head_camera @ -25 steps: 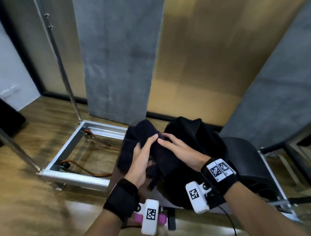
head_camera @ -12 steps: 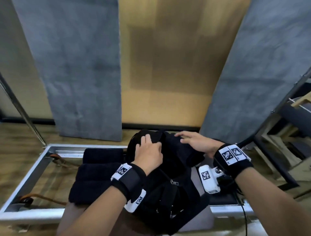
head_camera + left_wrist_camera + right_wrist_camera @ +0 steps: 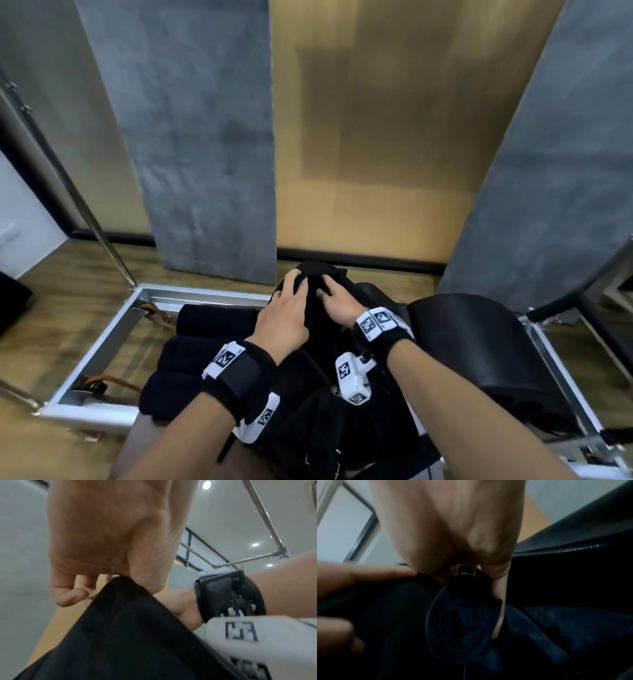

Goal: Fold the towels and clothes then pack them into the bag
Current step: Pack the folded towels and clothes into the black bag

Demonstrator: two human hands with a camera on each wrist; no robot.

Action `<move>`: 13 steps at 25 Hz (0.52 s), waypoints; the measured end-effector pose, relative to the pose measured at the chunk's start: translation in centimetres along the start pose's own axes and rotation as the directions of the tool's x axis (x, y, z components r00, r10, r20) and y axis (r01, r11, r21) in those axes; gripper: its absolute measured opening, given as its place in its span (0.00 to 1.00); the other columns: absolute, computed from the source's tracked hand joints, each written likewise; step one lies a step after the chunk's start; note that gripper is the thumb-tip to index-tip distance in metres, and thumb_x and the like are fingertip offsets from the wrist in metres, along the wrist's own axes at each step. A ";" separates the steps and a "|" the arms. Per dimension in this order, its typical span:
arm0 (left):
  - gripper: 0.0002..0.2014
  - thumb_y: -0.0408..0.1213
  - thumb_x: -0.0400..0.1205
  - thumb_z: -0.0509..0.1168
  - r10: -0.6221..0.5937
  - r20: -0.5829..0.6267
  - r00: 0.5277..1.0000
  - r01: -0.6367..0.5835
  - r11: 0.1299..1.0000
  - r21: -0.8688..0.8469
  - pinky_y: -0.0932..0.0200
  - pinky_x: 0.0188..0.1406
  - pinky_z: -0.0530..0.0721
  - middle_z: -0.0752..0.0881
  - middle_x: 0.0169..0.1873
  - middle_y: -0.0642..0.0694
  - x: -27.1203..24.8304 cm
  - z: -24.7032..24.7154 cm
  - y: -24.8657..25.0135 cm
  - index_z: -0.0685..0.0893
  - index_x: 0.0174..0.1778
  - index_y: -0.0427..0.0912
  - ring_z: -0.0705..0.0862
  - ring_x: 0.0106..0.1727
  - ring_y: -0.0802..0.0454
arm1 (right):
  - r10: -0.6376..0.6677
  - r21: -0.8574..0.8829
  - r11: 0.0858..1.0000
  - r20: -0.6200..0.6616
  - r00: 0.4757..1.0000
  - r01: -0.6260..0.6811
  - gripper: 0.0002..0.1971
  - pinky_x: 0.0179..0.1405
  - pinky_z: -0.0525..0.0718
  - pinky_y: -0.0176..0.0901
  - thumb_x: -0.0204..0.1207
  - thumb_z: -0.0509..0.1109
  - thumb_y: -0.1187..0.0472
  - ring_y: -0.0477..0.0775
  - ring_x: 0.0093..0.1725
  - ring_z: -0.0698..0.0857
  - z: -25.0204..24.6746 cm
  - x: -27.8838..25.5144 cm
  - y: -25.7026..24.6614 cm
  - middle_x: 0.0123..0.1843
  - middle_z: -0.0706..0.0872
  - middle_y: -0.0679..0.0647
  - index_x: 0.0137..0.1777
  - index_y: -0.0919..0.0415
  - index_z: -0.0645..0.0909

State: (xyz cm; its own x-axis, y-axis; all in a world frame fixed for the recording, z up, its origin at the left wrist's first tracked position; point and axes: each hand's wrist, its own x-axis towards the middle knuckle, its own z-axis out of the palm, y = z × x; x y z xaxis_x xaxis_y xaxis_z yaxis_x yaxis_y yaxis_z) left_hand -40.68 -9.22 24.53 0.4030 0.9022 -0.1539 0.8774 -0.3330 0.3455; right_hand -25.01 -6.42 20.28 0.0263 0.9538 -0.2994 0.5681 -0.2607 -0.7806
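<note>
A black bag [image 3: 308, 411] stands in front of me, its mouth at the far end. My left hand [image 3: 293, 287] holds the bag's rim there; in the left wrist view the thumb and curled fingers [image 3: 68, 597] pinch the black fabric edge [image 3: 128, 635]. My right hand [image 3: 325, 291] sits right beside it, reaching into the opening. The right wrist view shows it gripping a rolled dark blue towel [image 3: 462, 626] inside the bag, below the zipper [image 3: 573, 549]. Two folded black towels [image 3: 212, 318] [image 3: 171, 377] lie to the left of the bag.
A silver metal frame [image 3: 113, 329] lies on the wooden floor around the bench, with an orange strap [image 3: 113, 385] at its left. A black padded roller [image 3: 472, 349] sits to the right. Grey panels [image 3: 205, 137] stand behind, and a metal pole [image 3: 85, 212] at the left.
Both hands carried a dark towel from the left to the bag. The right hand then slid from the bag's right side in next to the left hand at the opening.
</note>
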 end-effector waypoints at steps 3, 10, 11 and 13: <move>0.47 0.22 0.78 0.66 -0.007 0.012 1.000 0.008 0.999 -0.043 0.52 0.48 0.78 0.43 0.89 0.57 -0.1 -0.2 -0.3 0.54 0.93 0.48 0.78 0.73 0.42 | 0.053 -0.038 0.998 0.002 0.999 -0.053 0.30 0.82 0.70 0.54 0.93 0.57 0.53 0.70 0.83 0.72 3.0 2.0 1.0 0.85 0.68 0.69 0.92 0.51 0.53; 0.47 0.24 0.76 0.64 -0.024 0.004 1.000 0.024 0.999 -0.030 0.56 0.38 0.74 0.45 0.87 0.60 -0.5 -0.3 -1.3 0.55 0.92 0.51 0.81 0.66 0.46 | 0.067 -0.318 0.947 0.031 0.997 -0.053 0.36 0.74 0.78 0.57 0.90 0.60 0.43 0.69 0.78 0.78 4.8 3.9 3.2 0.82 0.76 0.65 0.93 0.43 0.47; 0.46 0.25 0.76 0.64 -0.026 0.013 1.000 0.026 0.999 -0.026 0.55 0.39 0.75 0.46 0.87 0.60 -0.5 -0.4 -1.4 0.56 0.91 0.51 0.80 0.69 0.46 | 0.065 -0.391 0.918 -0.005 0.998 -0.062 0.35 0.69 0.81 0.58 0.89 0.61 0.41 0.69 0.74 0.81 4.8 4.1 3.0 0.78 0.80 0.64 0.92 0.44 0.53; 0.46 0.26 0.76 0.64 -0.034 0.033 0.999 0.034 0.999 -0.010 0.53 0.42 0.76 0.47 0.88 0.60 -0.5 -0.6 -1.5 0.57 0.91 0.52 0.79 0.71 0.46 | 0.071 -0.467 0.879 -0.064 0.995 -0.093 0.31 0.63 0.84 0.57 0.85 0.65 0.37 0.71 0.67 0.85 4.4 4.2 2.5 0.75 0.80 0.63 0.84 0.50 0.71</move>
State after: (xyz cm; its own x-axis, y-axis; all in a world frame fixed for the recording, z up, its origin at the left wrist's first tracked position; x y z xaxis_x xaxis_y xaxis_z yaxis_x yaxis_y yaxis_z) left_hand -42.31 -9.03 24.63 0.3817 0.9032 -0.1964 0.8880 -0.2993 0.3492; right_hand -27.12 -3.77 14.62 0.1190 0.9405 -0.3184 0.8815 -0.2477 -0.4021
